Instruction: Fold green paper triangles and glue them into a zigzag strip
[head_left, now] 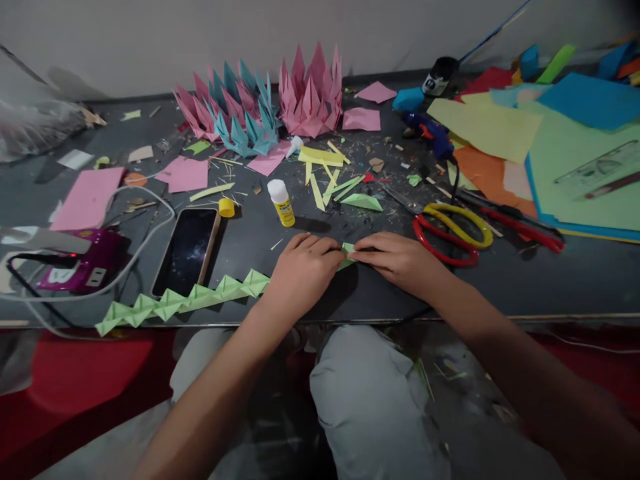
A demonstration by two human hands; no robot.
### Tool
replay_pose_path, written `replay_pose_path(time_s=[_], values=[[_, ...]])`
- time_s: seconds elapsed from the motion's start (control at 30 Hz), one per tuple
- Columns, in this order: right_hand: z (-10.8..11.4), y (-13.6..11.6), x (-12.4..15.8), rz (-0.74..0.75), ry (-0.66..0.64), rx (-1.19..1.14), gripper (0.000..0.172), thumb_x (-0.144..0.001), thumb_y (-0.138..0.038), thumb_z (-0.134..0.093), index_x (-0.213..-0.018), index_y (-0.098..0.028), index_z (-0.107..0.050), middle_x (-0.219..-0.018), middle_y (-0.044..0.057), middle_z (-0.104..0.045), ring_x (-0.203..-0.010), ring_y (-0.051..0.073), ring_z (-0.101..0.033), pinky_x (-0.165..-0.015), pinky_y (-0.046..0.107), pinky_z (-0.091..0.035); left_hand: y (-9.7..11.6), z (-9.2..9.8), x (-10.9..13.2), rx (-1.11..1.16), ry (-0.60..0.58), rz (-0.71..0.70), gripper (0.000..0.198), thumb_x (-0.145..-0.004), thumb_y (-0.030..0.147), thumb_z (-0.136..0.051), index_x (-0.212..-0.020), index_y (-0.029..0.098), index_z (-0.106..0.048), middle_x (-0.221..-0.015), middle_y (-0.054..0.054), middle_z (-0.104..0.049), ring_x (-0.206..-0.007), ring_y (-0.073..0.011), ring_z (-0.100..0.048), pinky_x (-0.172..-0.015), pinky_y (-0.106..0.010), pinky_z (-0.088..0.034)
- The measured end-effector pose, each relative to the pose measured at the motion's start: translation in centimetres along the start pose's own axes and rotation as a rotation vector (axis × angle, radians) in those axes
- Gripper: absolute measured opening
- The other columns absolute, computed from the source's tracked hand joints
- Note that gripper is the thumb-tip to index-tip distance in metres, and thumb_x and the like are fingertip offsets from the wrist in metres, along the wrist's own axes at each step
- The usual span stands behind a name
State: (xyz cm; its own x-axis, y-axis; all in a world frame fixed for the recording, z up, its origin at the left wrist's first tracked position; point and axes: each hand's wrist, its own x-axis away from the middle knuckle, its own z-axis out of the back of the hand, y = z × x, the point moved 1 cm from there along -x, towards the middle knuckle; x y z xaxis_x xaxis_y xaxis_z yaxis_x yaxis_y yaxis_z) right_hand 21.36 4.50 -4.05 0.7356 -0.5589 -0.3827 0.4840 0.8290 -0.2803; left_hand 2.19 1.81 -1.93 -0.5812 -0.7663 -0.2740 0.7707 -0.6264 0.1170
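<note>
A light green paper strip (pixel 227 290) with a row of folded triangles runs along the table's front edge and passes under my left hand (pixel 307 267). Its right end shows between my two hands. The fingers of my left hand are closed on that end, while my right hand (pixel 400 260) pinches it from the other side; the fingertips partly hide the paper. Just beyond my left hand an uncapped glue stick (pixel 283 203) stands upright. Its yellow cap (pixel 227 207) sits beside a phone (pixel 187 250).
Scissors (pixel 447 233) with red and yellow handles lie right of my right hand, near a blue glue gun (pixel 430 133). Pink folded-paper pieces (pixel 313 100) stand at the back. Coloured sheets (pixel 575 173) cover the right. A purple power adapter (pixel 85 263) and cables occupy the left.
</note>
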Motion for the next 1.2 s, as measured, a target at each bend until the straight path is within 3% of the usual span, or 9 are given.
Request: replay_pose_path(time_s=[0.23,0.4,0.6,0.9,1.2], values=[[0.0,0.3,-0.7,-0.15,0.019,-0.137,0.019,-0.086,-0.023,-0.05,-0.095,-0.022,-0.067,-0.094,0.005,-0.068,-0.087,0.019,-0.061,-0.079,0.034,-0.048,0.6,0.0,-0.9,-0.048,0.001,0.075,0.015,-0.085,0.024,-0.05,-0.08,0.017,-0.062,-0.082,-0.003,-0.065,-0.08,-0.0191,-0.058,-0.08,-0.034,-0.039],[0.2,0.6,-1.3,-0.331,0.045,-0.276,0.012,-0.08,-0.023,-0.057,-0.086,-0.021,-0.068,-0.084,0.003,-0.069,-0.075,0.016,-0.063,-0.067,0.027,-0.049,0.5,-0.3,-1.4,0.028,-0.016,0.136,0.013,-0.085,0.024,-0.049,-0.079,0.016,-0.059,-0.078,-0.002,-0.063,-0.078,-0.0183,-0.057,-0.074,-0.031,-0.04],[0.3,0.9,-1.4,-0.235,0.066,-0.265,0.019,-0.081,-0.017,-0.053,-0.077,-0.022,-0.071,-0.078,0.001,-0.07,-0.071,0.014,-0.063,-0.066,0.026,-0.049,0.3,-0.3,-1.6,0.071,-0.024,0.155,0.012,-0.082,0.018,-0.051,-0.075,0.017,-0.061,-0.077,-0.001,-0.063,-0.074,-0.0154,-0.056,-0.065,-0.026,-0.039],[0.3,0.8,-0.2,-0.054,-0.003,-0.082,0.03,-0.087,-0.014,-0.041,-0.092,-0.022,-0.069,-0.093,0.004,-0.069,-0.087,0.017,-0.061,-0.076,0.031,-0.05,0.3,0.0,-0.9,0.031,-0.043,0.078,0.016,-0.086,0.021,-0.049,-0.083,0.019,-0.065,-0.082,0.0,-0.066,-0.075,-0.0132,-0.061,-0.058,-0.022,-0.039],[0.3,0.3,0.0,-0.043,-0.026,0.004,0.028,-0.089,-0.016,-0.04,-0.092,-0.022,-0.067,-0.092,0.006,-0.066,-0.085,0.017,-0.058,-0.075,0.032,-0.048,1.4,-0.2,-0.7,-0.03,-0.039,0.121,0.013,-0.083,0.016,-0.052,-0.085,0.018,-0.065,-0.087,-0.001,-0.066,-0.079,-0.0156,-0.061,-0.056,-0.023,-0.04]])
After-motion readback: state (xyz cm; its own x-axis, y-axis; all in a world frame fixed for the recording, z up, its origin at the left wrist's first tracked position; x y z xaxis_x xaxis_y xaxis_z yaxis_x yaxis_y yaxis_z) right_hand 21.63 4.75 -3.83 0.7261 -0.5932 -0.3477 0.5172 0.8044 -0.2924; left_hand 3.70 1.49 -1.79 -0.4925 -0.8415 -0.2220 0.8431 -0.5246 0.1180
